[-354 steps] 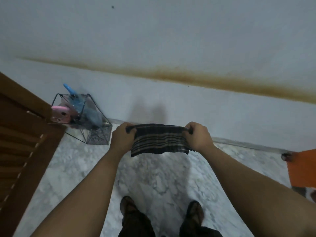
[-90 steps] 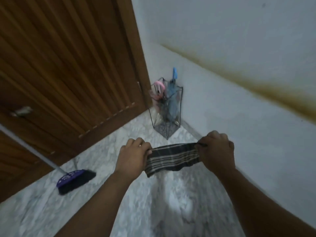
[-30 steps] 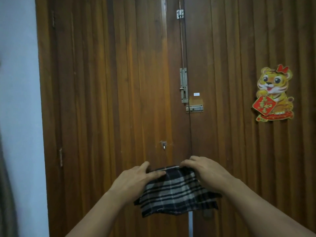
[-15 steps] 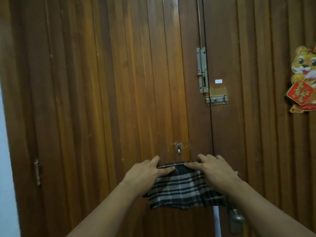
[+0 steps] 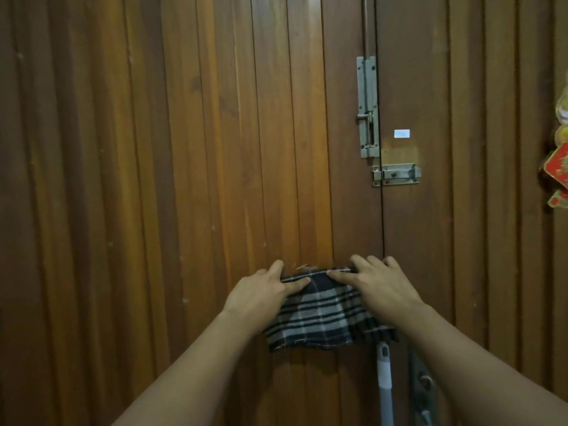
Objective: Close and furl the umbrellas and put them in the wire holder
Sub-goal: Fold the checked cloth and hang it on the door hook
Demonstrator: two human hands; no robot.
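Both my hands hold a dark plaid cloth with grey and white stripes (image 5: 319,318) up against the brown wooden slatted door (image 5: 184,179). My left hand (image 5: 261,295) pinches the cloth's top edge at its left corner, thumb over the front, fingers behind. My right hand (image 5: 379,287) grips the top edge at the right, thumb lying along the hem, fingers curled over the top.

The cloth's long axis runs left to right between my hands, and the rest of it hangs down flat against the door. Its top edge sits right where the two door leaves meet. There may be a hook or nail behind the cloth, but it's hidden.

No umbrellas and no wire holder are in view, so I can't say where they lie from here; neither hand is nearer to them by anything shown.

Right of the cloth and higher up, a grey metal slide bolt (image 5: 367,109) stands vertical, with a smaller horizontal latch (image 5: 396,174) below it. A white and grey pole (image 5: 384,382) stands just under the cloth's right end. A red and gold sticker (image 5: 558,167) shows at the far right edge.

My guess: the cloth gets hung or dropped first, since both hands are taken.
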